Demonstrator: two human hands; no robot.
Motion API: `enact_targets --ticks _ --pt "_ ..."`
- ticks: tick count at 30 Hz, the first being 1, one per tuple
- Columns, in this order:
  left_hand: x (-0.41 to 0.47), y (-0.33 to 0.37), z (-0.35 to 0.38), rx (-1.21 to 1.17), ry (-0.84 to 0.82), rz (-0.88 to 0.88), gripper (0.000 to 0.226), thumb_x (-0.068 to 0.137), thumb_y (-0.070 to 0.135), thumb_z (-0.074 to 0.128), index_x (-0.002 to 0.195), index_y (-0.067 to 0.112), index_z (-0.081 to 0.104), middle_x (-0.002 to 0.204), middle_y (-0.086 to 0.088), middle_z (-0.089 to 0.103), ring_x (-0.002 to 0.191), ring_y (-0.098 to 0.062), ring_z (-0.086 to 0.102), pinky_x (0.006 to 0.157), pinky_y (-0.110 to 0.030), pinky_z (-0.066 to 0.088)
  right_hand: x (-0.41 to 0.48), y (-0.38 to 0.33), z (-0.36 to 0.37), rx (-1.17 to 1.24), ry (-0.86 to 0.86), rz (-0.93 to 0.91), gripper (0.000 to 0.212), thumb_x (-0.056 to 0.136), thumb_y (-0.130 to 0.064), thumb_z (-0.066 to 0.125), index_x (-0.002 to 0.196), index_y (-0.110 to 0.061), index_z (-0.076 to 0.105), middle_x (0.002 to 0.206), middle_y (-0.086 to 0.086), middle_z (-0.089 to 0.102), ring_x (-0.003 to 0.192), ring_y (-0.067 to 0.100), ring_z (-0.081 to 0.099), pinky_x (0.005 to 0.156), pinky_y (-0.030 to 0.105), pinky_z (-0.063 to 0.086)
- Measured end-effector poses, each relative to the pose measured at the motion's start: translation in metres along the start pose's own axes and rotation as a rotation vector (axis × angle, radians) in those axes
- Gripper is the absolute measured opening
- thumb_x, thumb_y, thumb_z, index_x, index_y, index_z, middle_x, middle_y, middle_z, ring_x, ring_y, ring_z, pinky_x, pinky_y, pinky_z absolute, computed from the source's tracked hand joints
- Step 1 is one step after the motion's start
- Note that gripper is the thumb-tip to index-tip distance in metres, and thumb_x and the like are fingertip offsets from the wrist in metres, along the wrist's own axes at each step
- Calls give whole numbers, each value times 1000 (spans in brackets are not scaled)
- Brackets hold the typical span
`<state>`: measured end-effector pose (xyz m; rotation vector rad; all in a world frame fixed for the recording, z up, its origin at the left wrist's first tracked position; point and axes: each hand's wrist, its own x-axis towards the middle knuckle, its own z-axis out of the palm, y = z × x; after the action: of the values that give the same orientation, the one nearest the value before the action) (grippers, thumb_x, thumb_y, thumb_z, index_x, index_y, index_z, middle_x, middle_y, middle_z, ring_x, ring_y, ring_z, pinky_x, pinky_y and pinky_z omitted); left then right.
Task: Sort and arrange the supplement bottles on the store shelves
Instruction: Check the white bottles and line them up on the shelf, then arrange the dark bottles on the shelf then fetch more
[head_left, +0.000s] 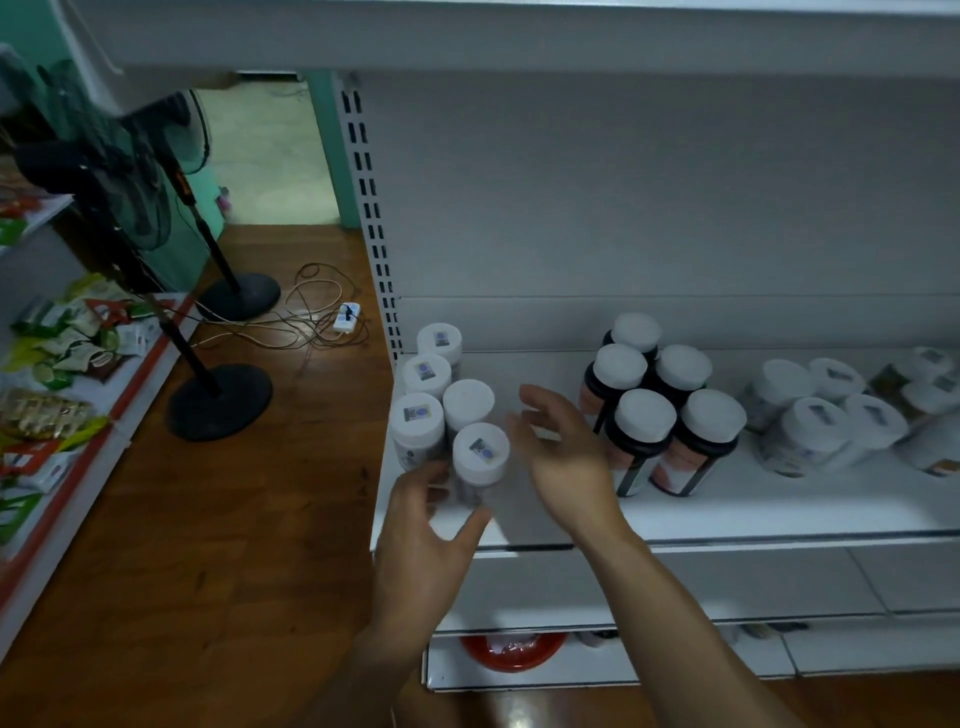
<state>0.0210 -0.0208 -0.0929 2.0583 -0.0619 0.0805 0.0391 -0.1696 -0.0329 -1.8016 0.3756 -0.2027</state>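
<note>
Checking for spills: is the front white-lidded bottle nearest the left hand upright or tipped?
Upright: the white-lidded bottle stands on the white shelf, lid facing up.

Both bare forearms reach forward and up from the lower edge. The left hand (421, 545) is spread, thumb splayed to the right, fingers pointing up and slightly blurred. The right hand (563, 462) hovers just beside it, a little higher, fingers loosely fanned, holding nothing.
</note>
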Motion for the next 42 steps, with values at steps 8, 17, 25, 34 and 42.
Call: enact_targets --ticks 8,17,25,34,42 --pt "-22 42 27 -75 -222 107 34 81 29 77 106 41 57 102 20 62 97 3 58 78 -9 46 -11 -8 -68 -255 199 -290 26 89 -25 68 114 -21 67 103 -9 65 89 3 60 71 4 41" --pt "14 71 114 -18 -244 98 56 74 42 78 121 20 58 113 11 56 102 -7 55 86 -27 49 5 2 -114 -963 302 -548 32 69 -36 63 91 -14 71 82 6 68 79 34 60 61 33 48" --pt "10 75 129 -34 -200 118 40 68 52 63 99 26 59 91 6 66 84 -9 63 72 -34 54 10 11 -121 -910 231 -636 20 66 -29 58 80 -15 65 75 3 62 77 31 56 56 34 45" --pt "-12 88 93 -171 -157 186 53 77 27 79 120 42 53 117 18 59 109 5 57 89 -15 48 -18 -2 -134 -511 5 -569 55 76 -37 75 126 -27 55 124 -8 58 116 12 51 90 29 47" --pt "-35 81 59 -234 -126 294 66 71 27 83 122 48 45 127 19 55 121 -2 54 97 -18 46 -63 -6 -115 -153 -48 -450 61 73 -43 76 129 -35 54 126 -22 54 122 1 50 96 27 46"
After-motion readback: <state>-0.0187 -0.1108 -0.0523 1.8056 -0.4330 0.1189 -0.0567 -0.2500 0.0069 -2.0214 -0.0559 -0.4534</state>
